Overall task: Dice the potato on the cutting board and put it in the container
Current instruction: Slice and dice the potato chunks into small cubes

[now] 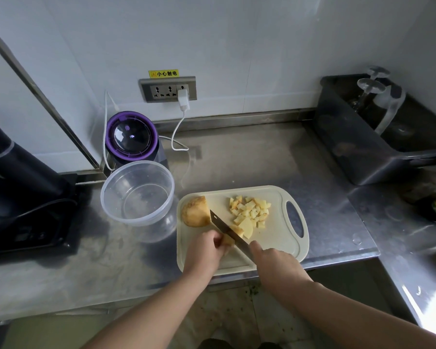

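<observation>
The left hand's fingers are curled tight round a small skin-on potato piece, pinning it to the board. Just beside them the dark, flat blade of a knife slants across the piece. The right hand grips the handle, which is hidden in the fist, with one finger stretched toward the blade's spine.

On the far side of the blade lies a pale, smooth-cut slice. Beyond it is a loose heap of small yellow potato cubes, some with brown skin edges. A rounded half potato, rough and tan, sits near the board's far left corner.

All of this rests on a cream plastic cutting board with rounded corners and an oval handle slot, lying at the front edge of the scuffed stainless-steel surface.

Just left of the board stands the container, a round, clear plastic tub; only steel shows through its bottom.

Behind it is a purple-rimmed appliance. At the right a dark rectangular bin holds upturned clear glasses.
</observation>
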The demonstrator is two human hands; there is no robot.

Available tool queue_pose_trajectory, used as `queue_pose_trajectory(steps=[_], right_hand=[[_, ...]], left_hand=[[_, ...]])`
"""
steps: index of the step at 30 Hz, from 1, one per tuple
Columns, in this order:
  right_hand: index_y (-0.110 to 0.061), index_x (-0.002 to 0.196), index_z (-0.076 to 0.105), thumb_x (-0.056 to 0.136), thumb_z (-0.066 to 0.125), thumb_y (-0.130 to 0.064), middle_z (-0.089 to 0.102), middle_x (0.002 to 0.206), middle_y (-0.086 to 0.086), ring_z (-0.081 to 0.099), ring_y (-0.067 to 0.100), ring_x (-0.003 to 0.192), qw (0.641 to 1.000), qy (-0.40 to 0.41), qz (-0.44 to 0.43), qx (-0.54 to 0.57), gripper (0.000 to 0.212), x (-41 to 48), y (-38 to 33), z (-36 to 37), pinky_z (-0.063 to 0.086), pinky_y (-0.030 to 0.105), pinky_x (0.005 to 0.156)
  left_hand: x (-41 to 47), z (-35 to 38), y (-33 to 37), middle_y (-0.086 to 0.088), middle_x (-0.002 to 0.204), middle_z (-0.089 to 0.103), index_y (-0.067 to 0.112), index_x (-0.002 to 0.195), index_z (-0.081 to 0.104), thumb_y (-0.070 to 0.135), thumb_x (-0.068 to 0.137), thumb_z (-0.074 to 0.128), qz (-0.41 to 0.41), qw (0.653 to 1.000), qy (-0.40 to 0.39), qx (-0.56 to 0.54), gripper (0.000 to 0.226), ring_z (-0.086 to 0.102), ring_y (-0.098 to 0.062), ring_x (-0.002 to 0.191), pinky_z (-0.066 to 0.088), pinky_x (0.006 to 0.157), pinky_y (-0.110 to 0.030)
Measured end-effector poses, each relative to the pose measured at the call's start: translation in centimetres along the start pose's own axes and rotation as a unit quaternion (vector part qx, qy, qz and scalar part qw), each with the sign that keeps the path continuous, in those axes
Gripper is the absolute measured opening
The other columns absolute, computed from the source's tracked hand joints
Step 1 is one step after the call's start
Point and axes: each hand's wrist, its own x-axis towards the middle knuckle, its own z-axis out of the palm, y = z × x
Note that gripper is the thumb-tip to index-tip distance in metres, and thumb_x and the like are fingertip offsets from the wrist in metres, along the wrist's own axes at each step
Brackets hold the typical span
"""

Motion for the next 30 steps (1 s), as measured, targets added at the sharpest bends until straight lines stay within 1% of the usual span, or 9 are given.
queue_pose_trajectory(steps=[3, 5, 7, 9, 13, 18, 23, 27, 30], right_hand=[[-0.027, 0.144, 0.022, 0.099, 0.049, -0.011, 0.055, 0.090, -0.002, 0.059, 0.011, 0.072, 1.000, 0.026, 0.005, 0.007, 0.055, -0.8, 0.1, -0.2, 0.050, 0.021, 0.065], [-0.027, 0.145, 0.021, 0.099, 0.049, -0.011, 0.058, 0.093, -0.001, 0.060, 0.012, 0.071, 0.999, 0.036, 0.005, 0.002, 0.057, -1.3, 0.1, -0.4, 0.050, 0.020, 0.062], [-0.026, 0.144, 0.021, 0.099, 0.049, -0.011, 0.060, 0.096, 0.001, 0.062, 0.013, 0.074, 0.999, 0.031, 0.002, -0.007, 0.055, -1.7, 0.0, -0.5, 0.051, 0.021, 0.064], [-0.025, 0.143, 0.023, 0.100, 0.049, -0.012, 0.060, 0.099, 0.003, 0.063, 0.013, 0.077, 1.000, 0.024, 0.001, -0.013, 0.051, -1.9, -0.2, -0.5, 0.052, 0.022, 0.067], [-0.024, 0.142, 0.024, 0.100, 0.050, -0.015, 0.059, 0.102, 0.002, 0.059, 0.011, 0.073, 1.000, 0.023, 0.006, -0.013, 0.051, -2.1, -0.3, -0.2, 0.046, 0.019, 0.062], [-0.023, 0.143, 0.024, 0.100, 0.049, -0.013, 0.052, 0.091, 0.000, 0.057, 0.011, 0.073, 1.000, 0.019, 0.006, -0.017, 0.051, -2.0, -0.4, -0.2, 0.041, 0.017, 0.058], [-0.022, 0.144, 0.023, 0.099, 0.049, -0.009, 0.058, 0.097, 0.003, 0.062, 0.014, 0.079, 1.000, 0.000, 0.002, -0.021, 0.053, -1.8, -0.5, -0.2, 0.049, 0.022, 0.067], [-0.022, 0.142, 0.025, 0.099, 0.048, -0.007, 0.050, 0.086, -0.001, 0.058, 0.013, 0.078, 1.000, -0.014, -0.001, -0.011, 0.051, -0.8, -0.6, 0.2, 0.048, 0.023, 0.068], [-0.021, 0.142, 0.026, 0.099, 0.050, -0.010, 0.050, 0.089, -0.001, 0.060, 0.013, 0.083, 1.000, -0.019, -0.004, -0.011, 0.051, -0.2, -0.8, 0.4, 0.052, 0.024, 0.074]], left_hand=[[0.2, 0.2, -0.2, 0.004, 0.098, 0.070, 0.015, 0.103, 0.069, 0.028, 0.086, 0.070, -0.019, 1.000, -0.011, -0.002, 0.021, 0.064, -0.014, 0.094, 0.049, 0.085, -0.026], [0.3, 0.4, -0.3, -0.003, 0.100, 0.069, 0.011, 0.101, 0.069, 0.018, 0.085, 0.071, -0.049, 0.998, -0.017, -0.041, 0.018, 0.064, -0.019, 0.097, 0.050, 0.094, -0.035], [0.5, 0.6, -0.6, -0.006, 0.098, 0.068, 0.009, 0.097, 0.068, 0.012, 0.082, 0.073, -0.066, 0.995, -0.017, -0.075, 0.016, 0.065, -0.024, 0.099, 0.050, 0.096, -0.042], [0.4, 0.4, -0.5, -0.003, 0.098, 0.069, 0.010, 0.100, 0.069, 0.017, 0.082, 0.075, -0.056, 0.997, -0.015, -0.052, 0.020, 0.064, -0.021, 0.098, 0.050, 0.095, -0.038], [0.2, 0.3, -0.7, 0.001, 0.100, 0.071, 0.012, 0.105, 0.070, 0.024, 0.084, 0.073, -0.039, 0.999, -0.003, -0.027, 0.025, 0.064, -0.016, 0.096, 0.050, 0.091, -0.032], [0.2, 0.3, -0.6, 0.004, 0.099, 0.071, 0.015, 0.105, 0.071, 0.027, 0.085, 0.071, -0.022, 1.000, 0.000, -0.001, 0.023, 0.063, -0.014, 0.094, 0.049, 0.087, -0.028], [0.1, 0.3, -0.4, 0.003, 0.097, 0.071, 0.016, 0.103, 0.071, 0.029, 0.086, 0.069, -0.010, 1.000, 0.009, 0.015, 0.021, 0.063, -0.014, 0.092, 0.047, 0.082, -0.024], [-0.2, 0.2, -0.4, 0.005, 0.094, 0.072, 0.017, 0.099, 0.071, 0.032, 0.087, 0.068, 0.007, 1.000, 0.018, 0.011, 0.020, 0.063, -0.011, 0.087, 0.046, 0.078, -0.022], [-0.2, 0.2, -0.4, 0.005, 0.095, 0.072, 0.017, 0.101, 0.069, 0.028, 0.088, 0.067, 0.013, 0.999, 0.025, 0.024, 0.017, 0.063, -0.009, 0.086, 0.048, 0.078, -0.022]])
